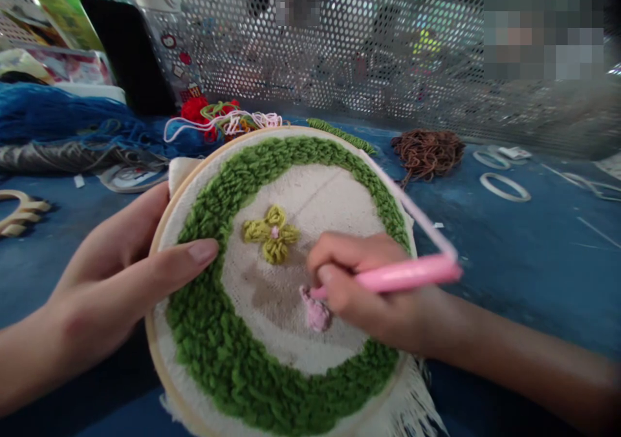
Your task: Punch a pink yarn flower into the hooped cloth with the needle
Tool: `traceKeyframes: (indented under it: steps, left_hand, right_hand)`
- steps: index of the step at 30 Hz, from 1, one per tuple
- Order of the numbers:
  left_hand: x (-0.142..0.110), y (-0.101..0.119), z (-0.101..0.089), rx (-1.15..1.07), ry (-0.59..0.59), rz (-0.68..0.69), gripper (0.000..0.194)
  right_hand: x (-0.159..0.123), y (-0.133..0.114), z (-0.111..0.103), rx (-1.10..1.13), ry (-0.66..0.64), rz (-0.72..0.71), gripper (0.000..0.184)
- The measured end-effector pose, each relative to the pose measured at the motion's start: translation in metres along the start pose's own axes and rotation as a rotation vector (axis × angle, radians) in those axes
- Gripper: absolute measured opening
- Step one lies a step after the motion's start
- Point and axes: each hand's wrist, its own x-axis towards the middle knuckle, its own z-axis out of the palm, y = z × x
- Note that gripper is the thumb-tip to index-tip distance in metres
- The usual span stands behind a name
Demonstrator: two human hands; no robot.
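A round embroidery hoop [154, 333] holds cream cloth [315, 207] with a thick ring of green yarn loops [208, 353]. My left hand [121, 262] grips the hoop's left side, thumb on the green loops and the other fingers hidden behind. In my right hand [369, 282] is a pink punch needle [412, 273], its tip end down at a small patch of pink loops [317, 314]. Pale pink yarn [412, 207] runs from the tool's back end over the hoop's upper right edge. A yellow-green flower [272, 233] with a pink centre lies left of the patch.
Behind the hoop lie brown yarn [429, 152], a red, green and pink yarn tangle [218, 119] and blue yarn [58, 120]. A black phone [129, 55] leans at back left. White rings [505, 187] lie right. A perforated metal panel [349, 55] borders the blue table [548, 262].
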Motion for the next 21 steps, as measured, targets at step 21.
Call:
traceKeyframes:
  steps: [21]
  left_hand:
    - [0.001,-0.001,-0.001,-0.010,-0.043,0.008,0.060]
  right_hand:
    - [0.001,0.003,0.000,-0.001,-0.034,-0.022,0.012]
